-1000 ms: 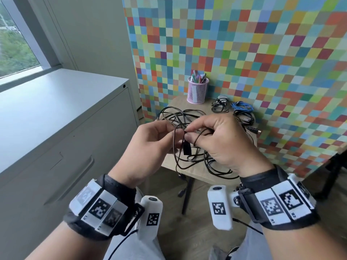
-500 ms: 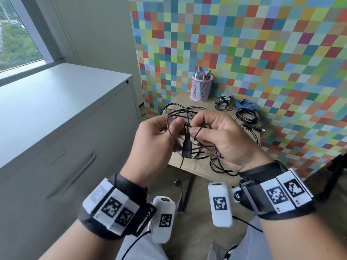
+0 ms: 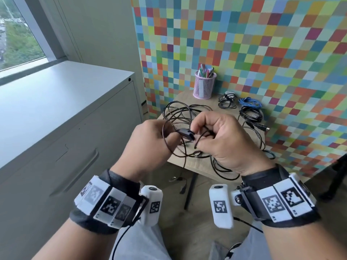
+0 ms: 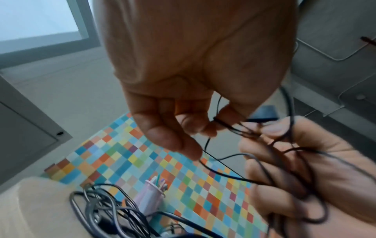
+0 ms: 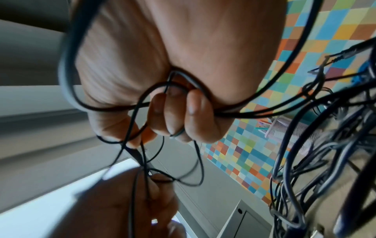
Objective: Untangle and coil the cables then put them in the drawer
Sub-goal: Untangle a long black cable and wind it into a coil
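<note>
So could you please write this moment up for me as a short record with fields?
left hand: left hand pinches the thin black cable
right hand: right hand grips loops of the same cable
plug: black connector sits between the two hands
table: wooden table holds the tangled black cables, a blue cable and a pink pen cup
cabinet: grey cabinet, drawer shut

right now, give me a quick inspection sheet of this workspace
surface: small wooden table, cables spread over it
job's things: tangled black cable; drawer closed
clutter: pink pen cup at the back
grippers: left hand pinches a thin cable; right hand grips its loops; black plug between them
cables: coiled black bundles, blue cable
surroundings: grey cabinet, window, chequered wall
</note>
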The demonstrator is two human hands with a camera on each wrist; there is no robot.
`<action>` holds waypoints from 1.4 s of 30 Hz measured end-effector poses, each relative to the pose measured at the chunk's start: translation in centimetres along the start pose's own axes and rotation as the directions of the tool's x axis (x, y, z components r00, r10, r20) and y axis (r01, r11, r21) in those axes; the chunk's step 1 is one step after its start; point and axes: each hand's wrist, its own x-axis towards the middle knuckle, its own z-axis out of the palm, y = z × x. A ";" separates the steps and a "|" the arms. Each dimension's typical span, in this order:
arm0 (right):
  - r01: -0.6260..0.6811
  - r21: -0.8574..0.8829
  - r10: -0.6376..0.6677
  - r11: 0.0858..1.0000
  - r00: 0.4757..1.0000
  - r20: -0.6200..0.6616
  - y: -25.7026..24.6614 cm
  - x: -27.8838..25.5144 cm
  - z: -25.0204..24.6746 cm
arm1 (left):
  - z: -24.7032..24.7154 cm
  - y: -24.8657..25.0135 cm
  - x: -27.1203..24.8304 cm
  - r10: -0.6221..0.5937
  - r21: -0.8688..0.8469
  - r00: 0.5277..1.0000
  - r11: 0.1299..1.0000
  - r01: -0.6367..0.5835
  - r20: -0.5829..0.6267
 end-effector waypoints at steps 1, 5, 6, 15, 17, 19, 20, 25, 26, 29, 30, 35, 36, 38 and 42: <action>-0.006 -0.004 0.006 1.000 1.000 0.006 0.2 0.0 0.2 | 0.0 -0.1 0.1 0.028 0.007 0.999 1.000 -0.028 -0.040; -0.028 0.043 0.031 0.999 0.997 -0.068 0.5 0.1 0.6 | 0.5 -0.3 0.0 0.022 -0.331 0.995 0.942 -0.054 -0.102; -0.041 0.111 0.052 0.993 0.993 -0.103 0.4 0.2 0.3 | 0.5 -0.3 -0.1 0.000 -0.482 0.998 0.876 -0.030 -0.062; -0.055 0.347 0.098 0.936 0.989 -0.107 0.1 0.1 -0.5 | 0.2 -0.1 0.2 -0.030 -0.823 0.996 0.560 0.089 0.087; -0.015 0.347 0.053 0.938 0.993 -0.102 0.1 0.1 -0.4 | 0.5 -0.1 0.5 -0.086 -0.844 0.995 0.527 0.096 0.059; 0.006 0.338 0.038 0.941 0.992 -0.123 0.0 0.1 -0.3 | 0.7 -0.2 0.6 -0.106 -0.902 0.992 0.420 0.104 0.065; 0.007 0.336 0.044 0.942 0.988 -0.145 -0.1 0.1 -0.4 | 0.6 -0.2 0.5 -0.073 -0.931 0.995 0.353 0.096 0.075; 0.010 0.424 0.099 0.906 0.967 -0.235 -0.3 0.3 -2.5 | -0.7 -0.7 0.0 0.084 -0.967 0.993 0.247 0.057 0.080; 0.024 0.437 0.099 0.899 0.961 -0.257 -0.3 0.4 -3.0 | -0.7 -1.0 0.0 0.057 -0.964 0.996 0.259 0.056 0.073; 0.076 0.453 0.087 0.888 0.940 -0.329 -0.7 0.5 -4.4 | -1.1 -2.0 0.3 -0.052 -0.812 0.998 0.581 0.052 0.027; 0.089 0.451 0.085 0.888 0.932 -0.352 -1.0 0.5 -5.1 | -1.3 -2.5 0.5 -0.073 -0.650 0.997 0.758 0.057 0.002; 0.118 0.427 0.066 0.897 0.917 -0.392 -3.0 0.4 -7.5 | -3.1 -4.6 0.8 -0.195 0.108 0.975 0.977 0.184 0.107; 0.108 0.427 0.062 0.898 0.928 -0.366 -3.3 0.5 -7.4 | -3.3 -4.4 0.9 -0.193 0.125 0.975 0.976 0.180 0.108; 0.083 0.442 0.043 0.893 0.963 -0.268 -3.7 1.0 -6.4 | -3.2 -3.7 1.0 -0.110 -0.033 0.985 0.993 0.116 0.132; 0.027 0.389 0.010 0.921 0.996 -0.092 -3.9 2.3 -2.3 | -0.5 -0.1 0.6 0.171 -0.532 0.920 0.846 0.046 0.351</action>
